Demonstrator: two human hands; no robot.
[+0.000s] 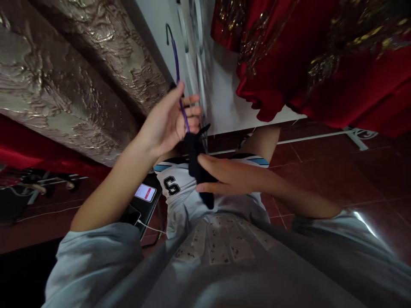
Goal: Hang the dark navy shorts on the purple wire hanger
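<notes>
Two hands: both in front of the wearer's lap, at work on one slim purple rod [176,60] and a black cloth [194,156] at its lower end.
Left hand [175,117]: palm turned up, fingers loosely curled and spread apart; the rod runs across it beside the thumb. I cannot tell whether the thumb presses on it.
Right hand [221,175]: reaches in from the other side, thumb and fingers pinching the black cloth between them.
Purple rod: tilted, its top bent into a dark hook [167,32] above the left hand, its lower part meeting the black cloth.
Black cloth: hangs over the lap, a narrow strip sticking out near its top; the lower end falls below the right hand.
Beige fabric [105,81]: crinkled and shiny, hanging at upper left, just beside the left forearm.
Red fabric [282,64]: trimmed with gold ornament, hanging at upper right, well apart from the right hand.
White metalwork [199,51]: looped, upright, beyond the fingers of the left hand.
Black seat [156,204]: left of the lap, bearing a lit phone [146,193].
White shorts [189,192]: banded in blue and black, beneath the cloth.
Floor [337,175]: reddish-brown tiles.
</notes>
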